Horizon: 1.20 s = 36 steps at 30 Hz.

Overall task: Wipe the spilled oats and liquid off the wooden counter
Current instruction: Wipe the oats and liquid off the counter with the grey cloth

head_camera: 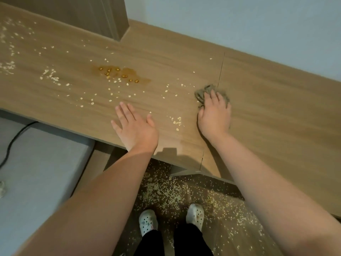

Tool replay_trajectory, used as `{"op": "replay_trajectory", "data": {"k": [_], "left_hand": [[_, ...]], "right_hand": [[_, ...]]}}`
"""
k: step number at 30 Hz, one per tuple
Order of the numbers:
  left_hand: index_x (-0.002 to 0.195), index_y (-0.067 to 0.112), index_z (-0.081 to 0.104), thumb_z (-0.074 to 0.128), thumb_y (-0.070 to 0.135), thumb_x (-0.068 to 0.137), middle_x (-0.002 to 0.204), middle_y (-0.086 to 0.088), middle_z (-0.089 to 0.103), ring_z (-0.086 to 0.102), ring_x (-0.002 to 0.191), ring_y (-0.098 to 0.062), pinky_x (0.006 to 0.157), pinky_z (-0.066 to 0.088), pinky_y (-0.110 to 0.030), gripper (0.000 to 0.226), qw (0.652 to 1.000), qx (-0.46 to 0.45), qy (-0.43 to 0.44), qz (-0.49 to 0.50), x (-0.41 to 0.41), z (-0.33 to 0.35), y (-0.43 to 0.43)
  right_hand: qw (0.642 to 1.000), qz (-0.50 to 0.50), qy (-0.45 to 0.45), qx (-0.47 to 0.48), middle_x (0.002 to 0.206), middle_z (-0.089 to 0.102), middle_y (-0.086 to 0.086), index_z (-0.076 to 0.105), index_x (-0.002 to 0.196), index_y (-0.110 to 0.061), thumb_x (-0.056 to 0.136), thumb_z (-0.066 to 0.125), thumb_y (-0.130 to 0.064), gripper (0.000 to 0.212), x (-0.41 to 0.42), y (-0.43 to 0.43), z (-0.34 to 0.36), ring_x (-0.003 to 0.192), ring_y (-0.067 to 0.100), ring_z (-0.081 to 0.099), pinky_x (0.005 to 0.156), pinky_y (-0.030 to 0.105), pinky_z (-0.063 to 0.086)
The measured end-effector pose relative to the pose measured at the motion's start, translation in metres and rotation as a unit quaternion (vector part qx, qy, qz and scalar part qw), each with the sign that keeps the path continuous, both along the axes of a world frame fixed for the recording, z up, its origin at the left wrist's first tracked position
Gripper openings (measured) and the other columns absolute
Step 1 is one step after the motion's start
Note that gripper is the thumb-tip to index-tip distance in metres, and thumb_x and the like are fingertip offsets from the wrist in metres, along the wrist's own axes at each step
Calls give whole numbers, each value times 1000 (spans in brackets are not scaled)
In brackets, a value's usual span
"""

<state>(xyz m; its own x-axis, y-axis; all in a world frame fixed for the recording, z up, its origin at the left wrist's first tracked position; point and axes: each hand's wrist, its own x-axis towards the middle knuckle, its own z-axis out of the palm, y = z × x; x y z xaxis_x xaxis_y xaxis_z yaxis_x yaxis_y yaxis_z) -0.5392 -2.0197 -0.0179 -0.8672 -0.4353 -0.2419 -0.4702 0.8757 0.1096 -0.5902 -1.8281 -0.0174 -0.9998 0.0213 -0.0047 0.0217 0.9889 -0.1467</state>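
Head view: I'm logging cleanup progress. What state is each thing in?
Counter, strewn with oats left of the cloth.
Oats, scattered loose.
Liquid, brown puddle, unwiped, oats in it.
Cloth, crumpled, under the right hand.
Right hand, presses the cloth with straight fingers.
Left hand, rests flat on the counter, fingers spread.
Floor, strewn with oats.

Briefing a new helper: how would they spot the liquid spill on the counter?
Start at the long wooden counter under the white wall. Beyond the left hand lies the puddle. Unlike the dry pale oats scattered nearby, it is an amber wet patch holding darker flakes.
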Motion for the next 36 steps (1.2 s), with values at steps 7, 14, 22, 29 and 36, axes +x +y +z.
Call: {"op": "replay_trajectory", "data": {"k": [7, 14, 22, 29, 36], "left_hand": [[155, 3, -5, 11, 44, 102, 164, -14, -9, -8, 152, -29, 120, 1, -54, 69, 999, -15, 20, 35, -4, -4, 7], [156, 5, -4, 15, 40, 101, 165, -12, -9, -8, 152, -27, 122, 1, -54, 67, 998, -30, 25, 51, -6, -8, 8], [157, 9, -5, 16, 39, 102, 165, -9, -11, -12, 152, -24, 122, 0, -52, 66, 997, -25, 25, 62, -7, -7, 9], [157, 11, -3, 19, 37, 101, 165, -6, -9, -10, 152, -22, 123, 0, -50, 66, 997, -22, 39, 68, -7, -6, 9], [157, 10, -3, 21, 34, 100, 165, -6, -10, -11, 152, -22, 122, -1, -49, 66, 996, -16, 40, 72, -6, -6, 8]], "right_hand": [[998, 52, 25, -8, 154, 36, 13, 39, 147, -8, 100, 36, -22, 49, -34, 71, -1, 144, 29, 28, 119, 49, 19], [999, -30, 37, -9, 152, 38, 11, 42, 141, -9, 98, 35, -20, 46, -167, 58, -3, 140, 29, 31, 114, 47, 25], [976, 209, 31, -42, 154, 36, 11, 41, 146, -11, 98, 37, -19, 49, -149, 5, -2, 142, 29, 31, 117, 45, 24], [903, 429, -6, -27, 155, 35, 6, 37, 148, -15, 101, 36, -19, 47, -130, 32, -1, 145, 25, 28, 120, 45, 18], [971, 235, 33, -40, 153, 39, 10, 44, 144, -13, 96, 36, -18, 48, -187, -8, -4, 141, 31, 33, 115, 48, 27]]}}
